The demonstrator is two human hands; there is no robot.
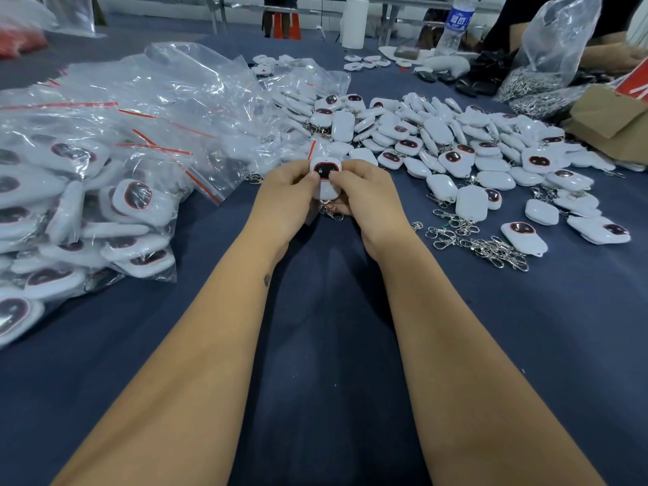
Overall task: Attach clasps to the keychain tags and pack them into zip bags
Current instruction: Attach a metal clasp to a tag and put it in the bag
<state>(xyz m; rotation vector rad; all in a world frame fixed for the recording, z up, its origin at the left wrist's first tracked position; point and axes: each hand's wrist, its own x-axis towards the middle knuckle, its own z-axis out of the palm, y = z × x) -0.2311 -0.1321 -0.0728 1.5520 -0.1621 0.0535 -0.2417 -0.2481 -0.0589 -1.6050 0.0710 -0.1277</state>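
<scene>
At the centre of the frame my left hand (292,189) and right hand (361,191) both have a grip pinched on one white tag (326,177), held just above the blue surface (322,345), with its clasp (331,212) dangling beneath. I judge the clasp could slip off the tag's loop if my thumbs shift. Further off, loose clasps (473,240) lie at right, the tag pile (456,145) beyond, and filled zip bags (87,205) at left.

The tag (326,177) is white with a black face ringed in red. The clasps (480,245) at 3 o'clock are silver. The bags (115,135) at 9 o'clock are clear with red zip strips. The tablecloth (322,345) is plain navy. The bottle (456,24) at 1 o'clock carries a blue label.
</scene>
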